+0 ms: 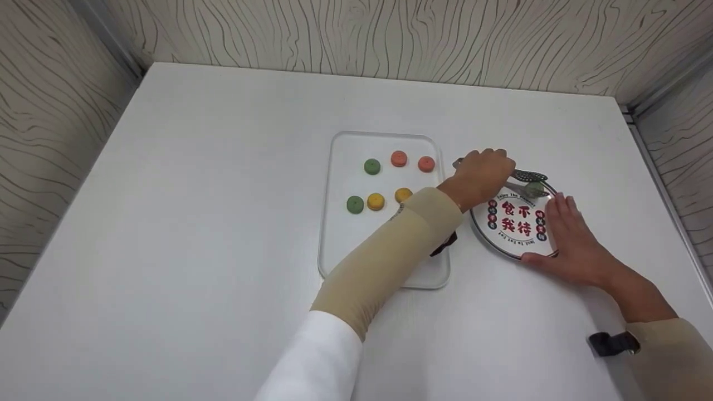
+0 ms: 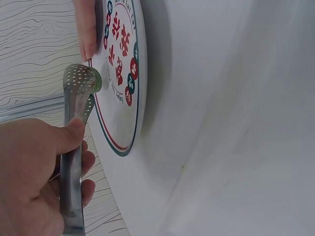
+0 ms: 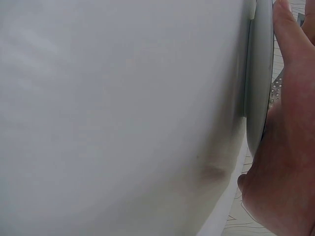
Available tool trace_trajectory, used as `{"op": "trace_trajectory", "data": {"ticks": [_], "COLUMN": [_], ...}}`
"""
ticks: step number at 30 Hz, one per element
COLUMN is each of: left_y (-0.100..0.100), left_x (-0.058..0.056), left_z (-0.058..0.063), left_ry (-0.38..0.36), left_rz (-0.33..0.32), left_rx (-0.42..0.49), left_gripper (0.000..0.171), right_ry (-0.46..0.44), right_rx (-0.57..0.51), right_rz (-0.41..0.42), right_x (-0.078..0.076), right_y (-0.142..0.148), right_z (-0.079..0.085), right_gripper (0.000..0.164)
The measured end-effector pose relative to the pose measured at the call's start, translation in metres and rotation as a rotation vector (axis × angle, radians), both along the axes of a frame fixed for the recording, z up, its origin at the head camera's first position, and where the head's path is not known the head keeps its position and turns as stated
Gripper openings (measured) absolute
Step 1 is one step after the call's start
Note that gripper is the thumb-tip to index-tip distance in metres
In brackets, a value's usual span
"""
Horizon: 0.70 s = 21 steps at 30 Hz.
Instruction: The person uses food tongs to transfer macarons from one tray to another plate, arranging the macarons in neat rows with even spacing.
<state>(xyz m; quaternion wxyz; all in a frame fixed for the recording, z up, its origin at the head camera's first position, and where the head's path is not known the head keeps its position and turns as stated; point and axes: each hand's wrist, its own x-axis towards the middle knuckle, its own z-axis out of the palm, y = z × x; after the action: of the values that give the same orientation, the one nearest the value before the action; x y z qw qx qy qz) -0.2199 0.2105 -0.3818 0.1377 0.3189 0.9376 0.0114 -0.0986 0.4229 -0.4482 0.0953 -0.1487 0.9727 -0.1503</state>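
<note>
My left hand [image 1: 483, 174] grips metal tongs [image 2: 73, 162] with perforated heads, thumb on one arm and fingers on the other. A small round green piece [image 1: 535, 190] sits between the tong heads, over the far right part of a white plate [image 1: 504, 195]. Red characters and a dark rim line mark this plate. My right hand [image 1: 576, 245] rests along the plate's right edge, its fingers straight and its thumb spread toward the near rim. In the right wrist view the plate's side [image 3: 258, 83] shows beside that hand.
A white tray [image 1: 345, 245] lies left of the plate, partly under my left forearm. On it are green pieces [image 1: 355, 204], orange-red pieces [image 1: 399, 159] and yellow pieces [image 1: 376, 201]. Wood-grain panels [image 1: 356, 39] stand behind and beside the white table [image 1: 195, 195].
</note>
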Motion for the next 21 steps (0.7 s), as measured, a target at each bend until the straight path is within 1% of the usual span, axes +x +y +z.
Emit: {"op": "trace_trajectory", "data": {"ticks": [5,10,21], "left_y": [0.0034,0.0053,0.008], "left_x": [0.0013,0.0014,0.003], "left_z": [-0.0023,-0.004,-0.0061], "left_ry": [-0.005,-0.007,-0.021], "left_rz": [0.013,0.013,0.018], "left_rx": [-0.003,0.012,0.013], "left_gripper": [0.042,0.039,0.038], "right_ry": [0.003,0.006,0.013], "right_rx": [-0.005,-0.011,-0.018], "right_rz": [0.002,0.004,0.007], "right_x": [-0.0004,-0.0004,-0.0001], "right_y": [0.0001,-0.0003,0.0005], "right_z": [-0.0002,0.0002,-0.0005], "right_gripper": [0.119,0.12,0.119]}}
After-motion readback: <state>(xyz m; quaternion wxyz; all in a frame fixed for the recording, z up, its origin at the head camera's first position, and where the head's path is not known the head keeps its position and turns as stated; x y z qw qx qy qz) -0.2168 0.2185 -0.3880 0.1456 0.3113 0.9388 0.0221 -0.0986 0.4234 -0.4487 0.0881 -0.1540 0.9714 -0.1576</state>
